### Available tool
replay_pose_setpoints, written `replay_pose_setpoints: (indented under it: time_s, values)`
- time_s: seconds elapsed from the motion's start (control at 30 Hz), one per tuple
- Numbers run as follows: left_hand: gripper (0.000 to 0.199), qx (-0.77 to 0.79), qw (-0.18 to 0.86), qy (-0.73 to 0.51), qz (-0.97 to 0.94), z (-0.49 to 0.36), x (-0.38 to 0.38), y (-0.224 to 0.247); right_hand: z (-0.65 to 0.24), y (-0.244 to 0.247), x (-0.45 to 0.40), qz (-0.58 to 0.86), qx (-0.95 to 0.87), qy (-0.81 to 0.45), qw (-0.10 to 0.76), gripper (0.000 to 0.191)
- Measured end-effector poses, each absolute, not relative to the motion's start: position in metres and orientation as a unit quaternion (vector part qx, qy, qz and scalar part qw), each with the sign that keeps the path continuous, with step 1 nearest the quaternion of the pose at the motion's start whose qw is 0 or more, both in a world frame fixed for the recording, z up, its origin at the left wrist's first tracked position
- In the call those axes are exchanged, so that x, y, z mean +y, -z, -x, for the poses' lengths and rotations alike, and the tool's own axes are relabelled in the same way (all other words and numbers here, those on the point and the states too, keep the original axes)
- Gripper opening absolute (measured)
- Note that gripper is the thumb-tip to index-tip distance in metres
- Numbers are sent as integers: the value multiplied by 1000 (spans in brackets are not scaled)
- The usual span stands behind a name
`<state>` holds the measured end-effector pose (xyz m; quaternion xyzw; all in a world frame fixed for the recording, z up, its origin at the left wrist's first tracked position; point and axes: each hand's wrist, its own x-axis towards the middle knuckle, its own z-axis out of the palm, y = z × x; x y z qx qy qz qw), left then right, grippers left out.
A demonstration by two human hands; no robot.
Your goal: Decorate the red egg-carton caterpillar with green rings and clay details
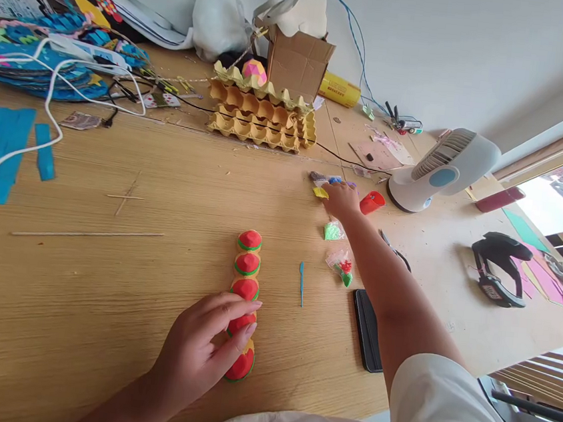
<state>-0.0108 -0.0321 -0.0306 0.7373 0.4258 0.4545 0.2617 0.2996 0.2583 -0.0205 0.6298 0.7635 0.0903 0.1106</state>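
Note:
A strip of egg-carton cups (247,262), covered in red with green bands, lies on the wooden table in front of me. Over its near half is my left hand (205,340), thumb and fingers apart, hiding part of the cups; whether the fingertips touch them I cannot tell. My right hand (342,198) reaches far forward among small coloured packets, beside a yellow packet (320,192). Its fingers are mostly hidden, so its grip is unclear. Closer to me are a bag with light green material (334,230) and a bag with red and green material (342,266).
A blue plastic tool (301,284) and a black phone-like object (367,331) lie to the right. Beyond are a red cup (372,202), scissors (395,251) and a white fan (444,168). Egg cartons (262,111) stand at the back; a thin stick (88,233) lies left.

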Motion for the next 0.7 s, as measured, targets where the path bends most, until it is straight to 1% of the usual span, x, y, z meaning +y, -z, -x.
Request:
replay_pose_setpoints:
  time_s: [0.07,0.17,0.3,0.4,0.5,0.6,0.7]
  values:
    - [26,425,262,-454,-738,11,-32,30,-299,23,261,-620,772,-85,115,30]
    - [25,426,261,-453,-738,11,-32,30,-299,25,262,-615,778,-75,107,30]
    - [24,430,253,-458,-735,10,-31,28,-304,22,259,-644,761,-59,54,30]
    - [25,429,253,-458,-736,10,-32,28,-313,17,254,-690,723,-35,-17,32]
    - [26,425,258,-462,-735,11,-32,27,-321,14,248,-730,675,13,-106,34]
    - [26,425,257,-467,-731,10,-32,27,-325,14,236,-740,634,94,-203,34]
    - [26,425,251,-471,-731,10,-31,26,-324,13,215,-722,595,204,-287,35]
